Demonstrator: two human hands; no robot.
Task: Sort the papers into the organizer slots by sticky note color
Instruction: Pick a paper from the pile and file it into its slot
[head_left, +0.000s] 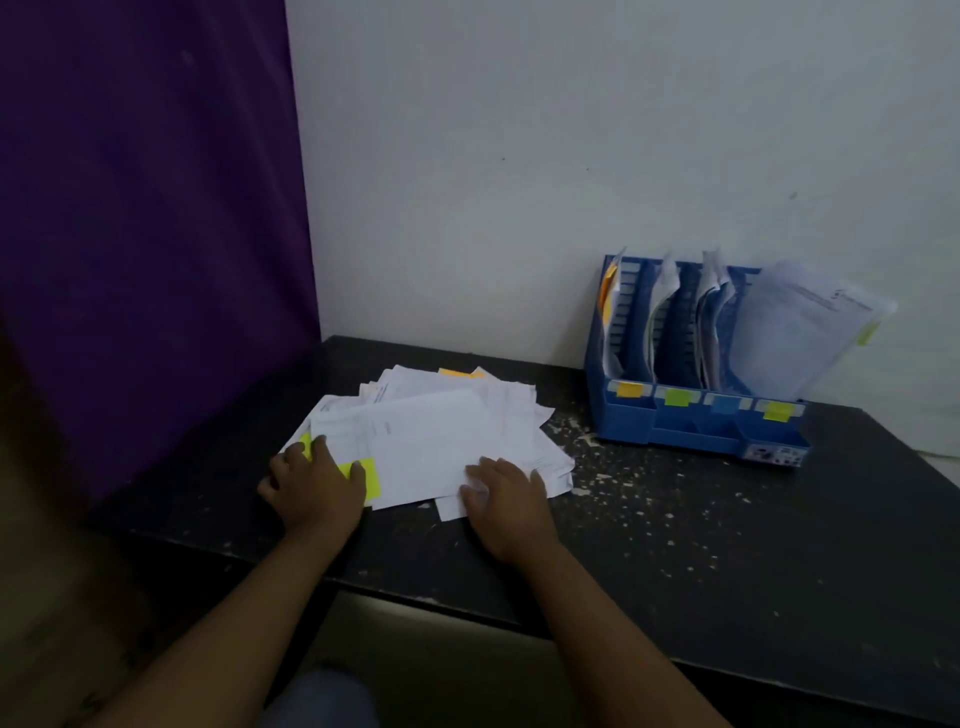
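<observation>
We are failing to read any print on the sheets, which is blurring out, and the lower papers are hiding under the upper ones. The left hand (311, 488) is covering part of a yellow sticky note (372, 480), and only a sliver of an orange note (457, 372) is peeking out at the pile's 12 o'clock edge. The pile of papers (441, 436) is lying loose on the dark worktop (727, 545), at 9 o'clock from the blue organizer (691, 434), near it but not touching. The top sheet is running its long axis roughly 9 to 3 o'clock, yellow note at the 9 o'clock end. Both hands are resting flat on the pile, fingers straight and slightly apart, the right hand (506, 499) at the 5 o'clock corner.
</observation>
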